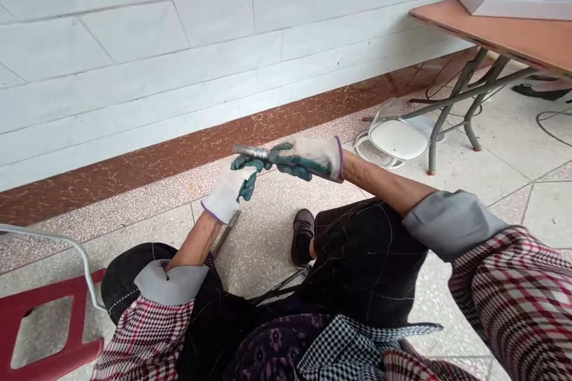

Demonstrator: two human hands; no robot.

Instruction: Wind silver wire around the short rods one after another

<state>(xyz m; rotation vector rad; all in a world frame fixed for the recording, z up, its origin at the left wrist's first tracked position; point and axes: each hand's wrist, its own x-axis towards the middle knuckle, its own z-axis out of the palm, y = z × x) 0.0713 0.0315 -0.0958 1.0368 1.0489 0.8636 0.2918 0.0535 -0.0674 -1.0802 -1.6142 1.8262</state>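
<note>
A grey metal rod (pixel 241 149) with bright thin wire (pixel 258 153) wound in a tight coil near its end is held out in front of my knees. My right hand (pixel 308 158), in a white glove with a green coated palm, is closed around the rod just right of the coil. From below, my left hand (pixel 235 184), in a matching glove, has its fingers curled against the coil and the rod's end. Its fingertips are partly hidden. Below my left wrist a second dark rod (pixel 226 232) slants down beside my leg.
A red plastic stool (pixel 75 321) and a bent pale metal tube (pixel 67 239) are at the lower left. White tiled wall (pixel 214 65) runs ahead. To the right are a white round-seated stool (pixel 399 138) and a folding table (pixel 504 33) bearing a white tray-like box (pixel 527 9).
</note>
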